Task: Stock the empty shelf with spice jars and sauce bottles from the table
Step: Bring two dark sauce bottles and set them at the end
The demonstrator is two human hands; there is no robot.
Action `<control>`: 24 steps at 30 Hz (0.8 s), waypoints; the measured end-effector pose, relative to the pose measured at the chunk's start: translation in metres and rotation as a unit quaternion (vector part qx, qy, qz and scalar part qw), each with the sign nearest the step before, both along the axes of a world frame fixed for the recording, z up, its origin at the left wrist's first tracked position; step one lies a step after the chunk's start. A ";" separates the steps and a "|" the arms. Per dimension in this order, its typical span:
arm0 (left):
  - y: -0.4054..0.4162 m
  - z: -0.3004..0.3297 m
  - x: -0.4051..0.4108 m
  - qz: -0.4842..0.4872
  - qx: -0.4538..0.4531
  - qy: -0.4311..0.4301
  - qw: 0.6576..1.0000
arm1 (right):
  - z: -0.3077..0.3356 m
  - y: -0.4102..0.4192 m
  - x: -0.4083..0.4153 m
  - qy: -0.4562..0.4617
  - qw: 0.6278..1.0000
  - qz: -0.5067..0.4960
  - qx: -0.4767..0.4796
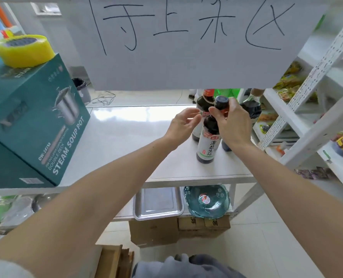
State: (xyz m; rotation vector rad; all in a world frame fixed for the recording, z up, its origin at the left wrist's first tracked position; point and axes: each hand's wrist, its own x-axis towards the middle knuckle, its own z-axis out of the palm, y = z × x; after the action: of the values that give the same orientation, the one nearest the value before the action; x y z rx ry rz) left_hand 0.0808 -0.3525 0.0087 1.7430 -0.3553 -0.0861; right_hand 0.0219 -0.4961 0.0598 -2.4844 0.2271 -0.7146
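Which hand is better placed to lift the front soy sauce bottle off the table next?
Right. The right hand already grips the front soy sauce bottle at its neck, while the left hand hovers open beside it.

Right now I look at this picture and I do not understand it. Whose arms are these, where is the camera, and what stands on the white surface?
There is no machine here. The two bare arms belong to a person, and the single camera sits on that person's head, looking forward and down, so you see the hands as the person sees them.

The right hand grips the neck of a dark sauce bottle with a white label; its fingers curl just under the cap. The left hand is open beside the bottle and holds nothing.

The bottle stands on a white table. Behind it are more dark bottles; one has a red cap. At the left lies a green soup pot box with a yellow item on top. A large paper sign hangs above. White shelves stand at the right.
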 end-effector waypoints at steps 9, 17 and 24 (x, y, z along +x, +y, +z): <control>-0.026 0.017 0.042 0.020 0.086 -0.031 0.996 | -0.004 -0.005 -0.011 -0.005 0.999 -0.022 0.033; -0.049 0.027 0.060 0.013 0.028 -0.077 0.997 | -0.013 -0.008 -0.009 -0.004 0.996 0.025 0.091; -0.055 0.039 0.071 0.040 0.110 -0.094 0.989 | 0.000 -0.014 -0.011 0.059 0.990 0.058 0.117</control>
State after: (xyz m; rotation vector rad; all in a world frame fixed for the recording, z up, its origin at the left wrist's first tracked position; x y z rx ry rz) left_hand 0.1519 -0.4074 0.0479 1.9886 -0.4262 0.1023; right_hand 0.0112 -0.5100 0.0600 -2.2957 0.1966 -0.4638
